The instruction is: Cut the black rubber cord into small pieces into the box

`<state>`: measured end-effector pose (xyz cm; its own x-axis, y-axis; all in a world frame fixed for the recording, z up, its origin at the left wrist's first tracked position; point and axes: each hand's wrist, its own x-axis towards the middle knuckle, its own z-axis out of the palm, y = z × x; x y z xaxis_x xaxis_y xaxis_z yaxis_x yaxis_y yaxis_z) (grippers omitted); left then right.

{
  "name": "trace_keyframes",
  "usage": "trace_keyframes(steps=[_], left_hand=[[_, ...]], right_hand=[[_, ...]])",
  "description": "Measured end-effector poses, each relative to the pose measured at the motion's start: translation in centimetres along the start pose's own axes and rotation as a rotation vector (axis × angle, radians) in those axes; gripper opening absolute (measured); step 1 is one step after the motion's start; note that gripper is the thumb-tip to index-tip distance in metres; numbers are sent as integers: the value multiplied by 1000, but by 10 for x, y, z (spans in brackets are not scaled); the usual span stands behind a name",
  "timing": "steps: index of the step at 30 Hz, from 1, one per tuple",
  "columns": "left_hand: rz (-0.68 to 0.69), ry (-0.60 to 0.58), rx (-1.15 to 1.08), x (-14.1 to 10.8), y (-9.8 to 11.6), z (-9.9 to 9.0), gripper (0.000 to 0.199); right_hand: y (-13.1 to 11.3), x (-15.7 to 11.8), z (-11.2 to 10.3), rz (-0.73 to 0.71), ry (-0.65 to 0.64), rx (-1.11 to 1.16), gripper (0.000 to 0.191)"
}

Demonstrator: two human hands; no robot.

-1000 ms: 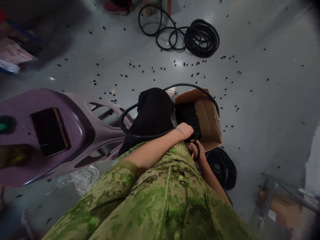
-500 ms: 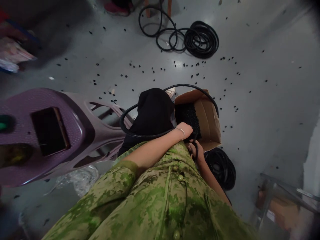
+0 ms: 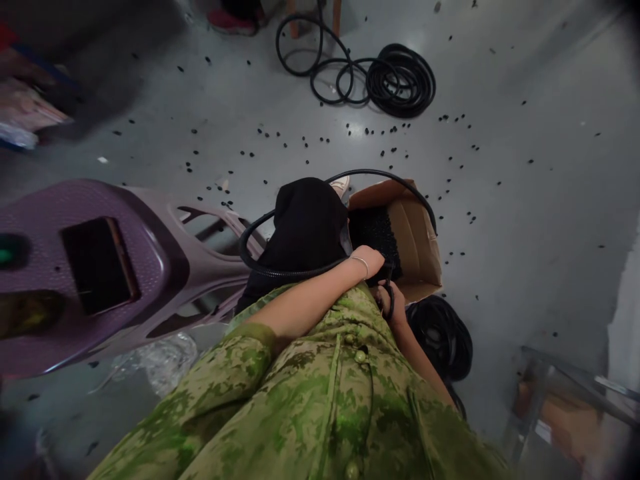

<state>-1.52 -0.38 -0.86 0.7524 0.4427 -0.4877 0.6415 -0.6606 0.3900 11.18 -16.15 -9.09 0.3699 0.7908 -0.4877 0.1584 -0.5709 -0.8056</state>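
Observation:
My left hand [image 3: 369, 258], with a thin bracelet at its wrist, is closed over the near edge of a cardboard box [image 3: 419, 247]. A black corrugated hose [image 3: 273, 270] runs over my knee and under my left forearm to that hand; its gripped end is hidden. My right hand [image 3: 397, 305] is closed around the black handles of what look like scissors [image 3: 390, 299], just below the left hand. The blades point up toward the left fingers and are hard to make out. Many short black pieces [image 3: 371, 230] fill the box's left part.
Coiled black hose [image 3: 403, 80] lies on the floor ahead, and another coil [image 3: 443, 337] is beside my right forearm. Small black bits are scattered around. A purple stool [image 3: 145, 247] at left carries a phone [image 3: 100, 265]. A metal rack [image 3: 560, 373] stands lower right.
The fingers of my right hand have drawn slightly tighter on the scissor handles. My left hand stays in place, and the view has shifted very slightly.

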Motion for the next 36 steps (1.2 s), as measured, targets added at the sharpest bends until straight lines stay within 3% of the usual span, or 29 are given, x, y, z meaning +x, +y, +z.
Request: trace_keyframes(steps=[4,12,27,36], left_hand=[[65,-36,21,2,0,1,29],[-57,10,-31,-1,1,1,32],[-108,16,-74,-1,2,-3,36],[-148,35,-87,-2,1,-4,34]], right_hand=[[-5,0,-6,41,-94,69,39],[6,2,10,-73,113,-92,35],[4,7,6,-157,122,-283,46],[9,13,6,-30,177,-210,46]])
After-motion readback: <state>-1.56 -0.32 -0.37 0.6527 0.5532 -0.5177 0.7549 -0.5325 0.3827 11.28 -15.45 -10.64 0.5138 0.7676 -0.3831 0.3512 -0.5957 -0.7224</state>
